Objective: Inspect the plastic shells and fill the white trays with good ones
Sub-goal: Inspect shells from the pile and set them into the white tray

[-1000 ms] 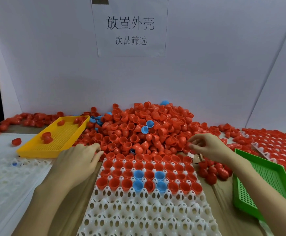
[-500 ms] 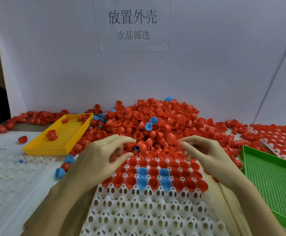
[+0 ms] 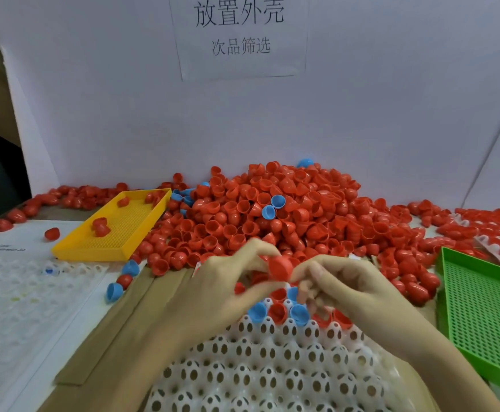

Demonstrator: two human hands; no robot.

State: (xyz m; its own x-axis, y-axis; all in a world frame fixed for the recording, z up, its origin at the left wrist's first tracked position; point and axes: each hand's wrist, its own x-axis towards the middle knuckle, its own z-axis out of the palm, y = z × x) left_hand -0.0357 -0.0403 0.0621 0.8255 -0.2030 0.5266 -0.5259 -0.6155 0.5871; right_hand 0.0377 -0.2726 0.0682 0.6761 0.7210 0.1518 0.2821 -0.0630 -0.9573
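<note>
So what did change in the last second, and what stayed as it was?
Both hands came together over the white tray. The left hand and right hand now pinch one red shell between them; before, no shell showed in either grip. The yellow tray, green tray and shell pile stayed.

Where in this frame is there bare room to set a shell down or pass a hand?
Free: the brown strip between the clear tray and white tray; the green tray; most of the yellow tray. Crowded: the shell pile behind both hands, which hold a red shell.
</note>
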